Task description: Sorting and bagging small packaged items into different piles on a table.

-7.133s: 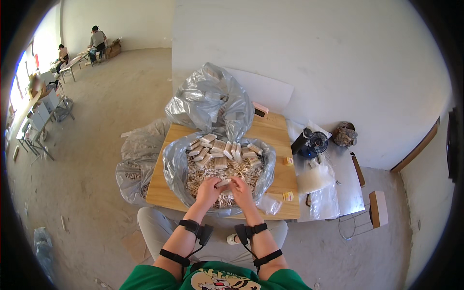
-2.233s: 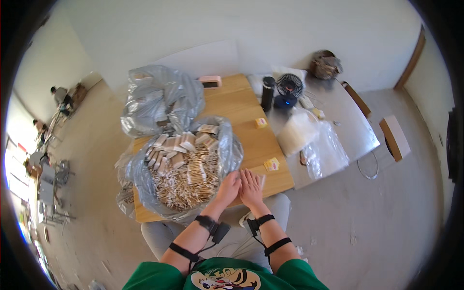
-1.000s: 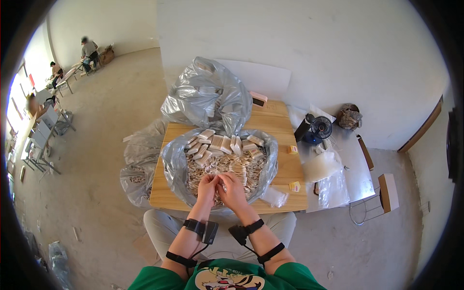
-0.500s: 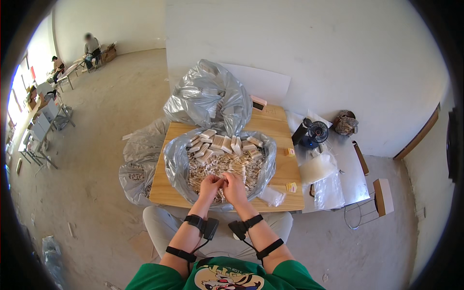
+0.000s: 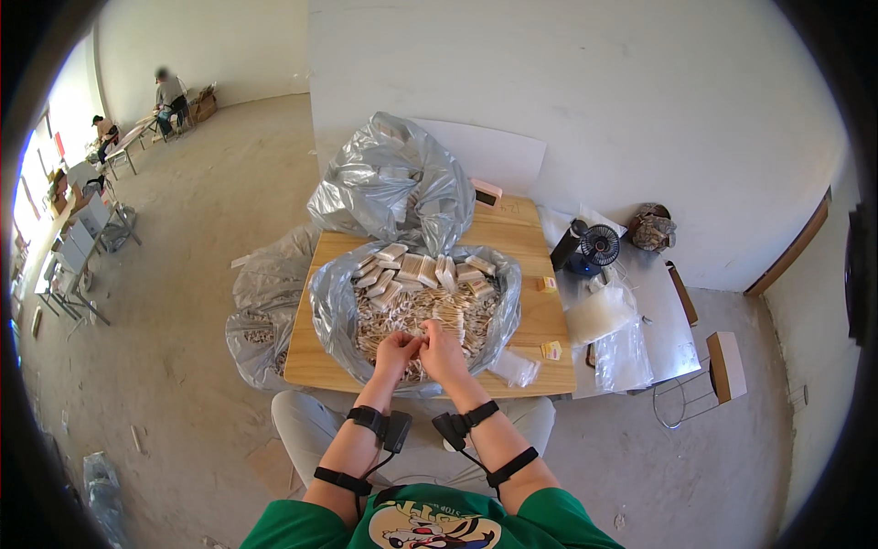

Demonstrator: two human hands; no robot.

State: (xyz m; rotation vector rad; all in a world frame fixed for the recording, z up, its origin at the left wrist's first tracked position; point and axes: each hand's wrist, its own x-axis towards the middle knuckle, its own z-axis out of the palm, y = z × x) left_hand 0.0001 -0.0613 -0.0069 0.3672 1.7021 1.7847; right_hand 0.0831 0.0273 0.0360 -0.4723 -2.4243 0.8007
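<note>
Over a heap of loose cotton swabs (image 5: 457, 311) in an open grey plastic bag (image 5: 331, 316), both my hands meet close together. My left hand (image 5: 397, 351) is closed, thumb and fingers pinched near my right hand's fingertips. The right hand (image 5: 442, 349) is also closed, its fingers bent against the left's. Whatever lies between the fingertips is too small to make out. Packed bundles of cotton swabs (image 5: 412, 267) lie at the far side of the same bag, just beyond the loose ones.
Behind stands another full grey bag (image 5: 393, 183) on the wooden table (image 5: 540, 311). Clear plastic sleeves (image 5: 515, 369) and small yellow-and-white cards (image 5: 551, 350) lie at right. A side table (image 5: 672, 343) holds a black fan (image 5: 600, 245) and plastic packaging. More bags (image 5: 265, 274) sit left.
My right hand has shifted slightly up and forward, its index finger reaching further out. The left hand stays almost where it was.
</note>
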